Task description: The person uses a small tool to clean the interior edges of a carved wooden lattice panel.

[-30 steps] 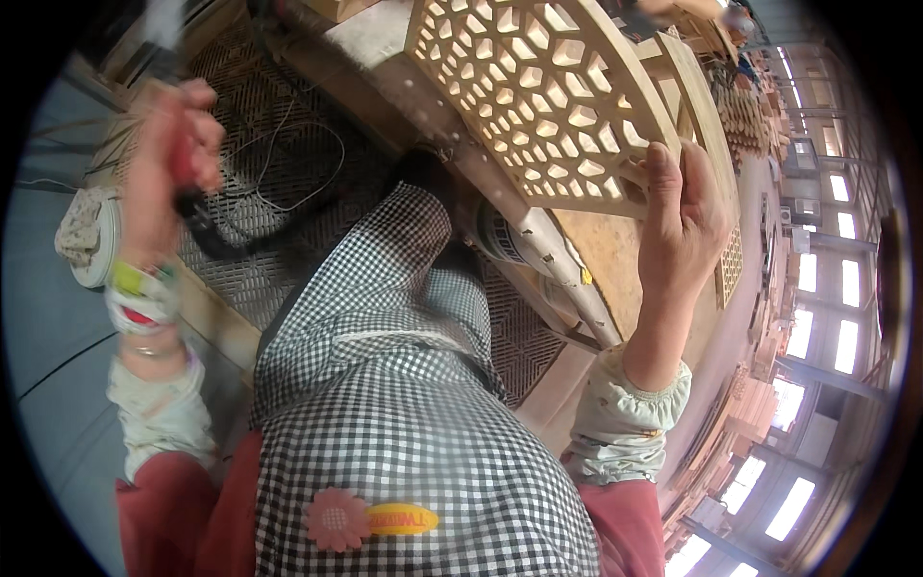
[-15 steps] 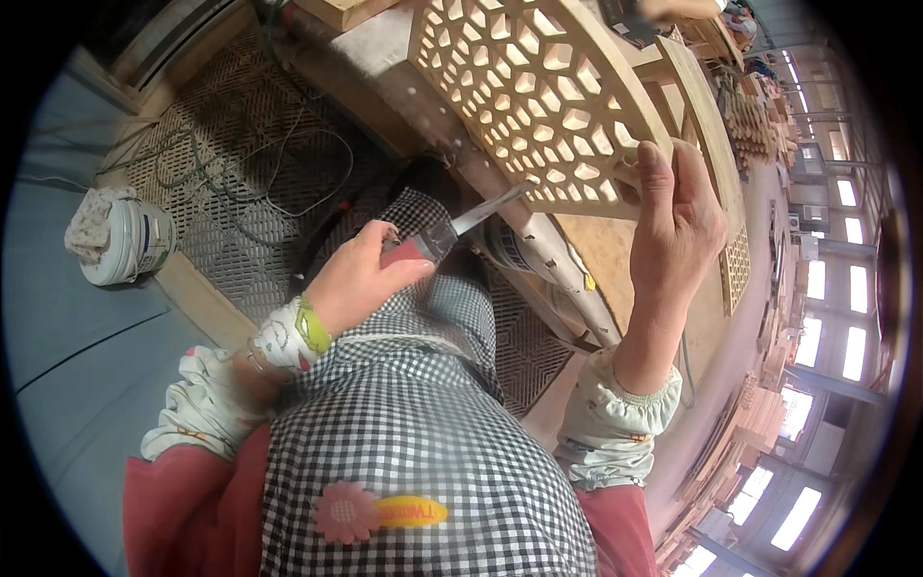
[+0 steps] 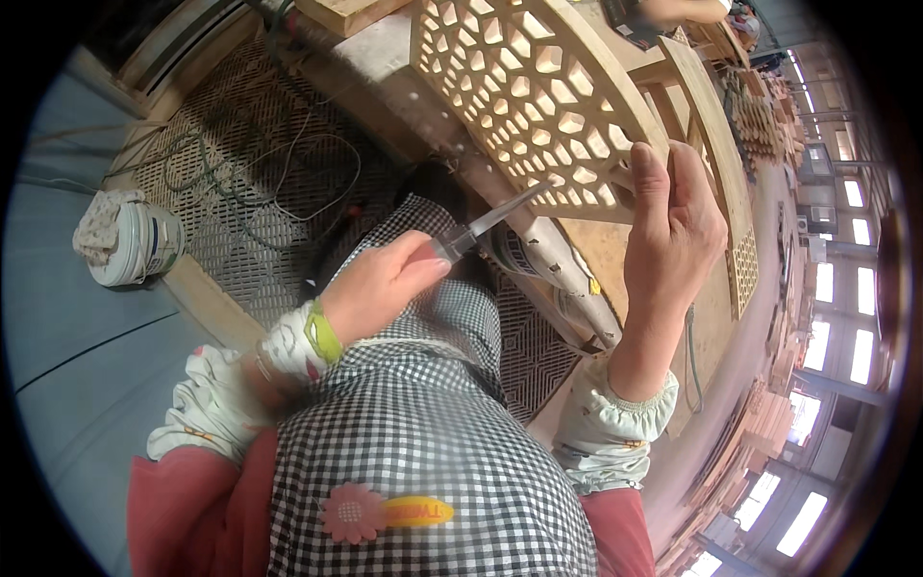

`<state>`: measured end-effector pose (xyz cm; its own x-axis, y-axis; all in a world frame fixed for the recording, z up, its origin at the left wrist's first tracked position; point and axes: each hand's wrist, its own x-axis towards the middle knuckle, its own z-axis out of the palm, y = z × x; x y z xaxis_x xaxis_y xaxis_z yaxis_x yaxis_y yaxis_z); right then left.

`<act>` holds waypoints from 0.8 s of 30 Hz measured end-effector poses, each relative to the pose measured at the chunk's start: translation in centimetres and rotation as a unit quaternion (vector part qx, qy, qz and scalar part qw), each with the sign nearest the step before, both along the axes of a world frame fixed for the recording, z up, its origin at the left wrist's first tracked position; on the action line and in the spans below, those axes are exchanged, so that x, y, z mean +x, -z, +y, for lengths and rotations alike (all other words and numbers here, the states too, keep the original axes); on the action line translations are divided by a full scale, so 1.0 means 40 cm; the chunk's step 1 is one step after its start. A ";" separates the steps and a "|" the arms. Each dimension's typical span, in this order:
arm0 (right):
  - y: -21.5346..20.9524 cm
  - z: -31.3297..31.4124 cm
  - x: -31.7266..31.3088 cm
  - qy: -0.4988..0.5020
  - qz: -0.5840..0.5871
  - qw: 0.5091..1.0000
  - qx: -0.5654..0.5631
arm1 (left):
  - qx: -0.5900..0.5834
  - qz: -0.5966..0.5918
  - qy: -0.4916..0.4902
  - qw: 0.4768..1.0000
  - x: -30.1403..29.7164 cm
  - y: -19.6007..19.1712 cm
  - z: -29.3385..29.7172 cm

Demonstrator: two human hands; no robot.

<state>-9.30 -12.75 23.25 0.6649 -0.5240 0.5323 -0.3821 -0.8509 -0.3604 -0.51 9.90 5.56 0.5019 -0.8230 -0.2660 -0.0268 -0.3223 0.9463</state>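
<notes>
My left hand (image 3: pixel 380 284) is closed round the handle of a chisel (image 3: pixel 510 207), whose long, narrow metal blade points up and to the right. The blade's tip lies over the lower edge of a pale wooden lattice panel (image 3: pixel 561 72), pierced with many-sided holes; whether it touches the wood I cannot tell. My right hand (image 3: pixel 676 212) grips the panel's lower right corner between thumb and fingers. The panel is tilted up above the workbench (image 3: pixel 591 245), and my fingers behind it are partly hidden.
Right of the panel stands a wooden frame piece (image 3: pixel 707 125). A white bucket (image 3: pixel 144 250) with a rag on it sits at left. Cables (image 3: pixel 207 183) cross the slatted floor mat (image 3: pixel 231 125). Another person's hand (image 3: pixel 678 10) shows at the top right, beside a dark tool.
My left hand has moved slightly right and up with the chisel, its tip now farther over the panel's edge. My right hand still grips the corner, almost unmoved.
</notes>
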 end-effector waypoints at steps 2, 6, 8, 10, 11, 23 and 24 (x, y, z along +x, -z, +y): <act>0.012 -0.007 -0.005 0.001 -0.008 1.000 0.012 | 0.003 0.053 0.013 0.999 0.015 -0.073 -0.014; 0.007 0.009 -0.009 0.014 0.026 0.999 -0.015 | -0.001 0.104 -0.003 0.995 0.004 -0.094 -0.037; 0.012 0.020 -0.011 0.006 0.019 0.999 -0.039 | -0.015 0.063 0.005 0.998 -0.005 -0.014 -0.056; 0.008 0.037 -0.013 0.004 0.034 0.998 -0.050 | -0.055 -0.006 0.009 0.998 -0.022 0.094 -0.070; 0.012 0.039 -0.014 0.001 0.027 0.998 -0.053 | -0.064 -0.017 0.007 0.998 -0.028 0.094 -0.075; 0.018 0.013 -0.023 0.007 0.029 0.998 -0.047 | 0.059 -0.002 -0.005 0.998 -0.025 -0.073 -0.105; 0.020 0.010 -0.021 0.005 0.028 0.998 -0.048 | 0.108 0.028 -0.008 0.994 -0.020 -0.125 -0.104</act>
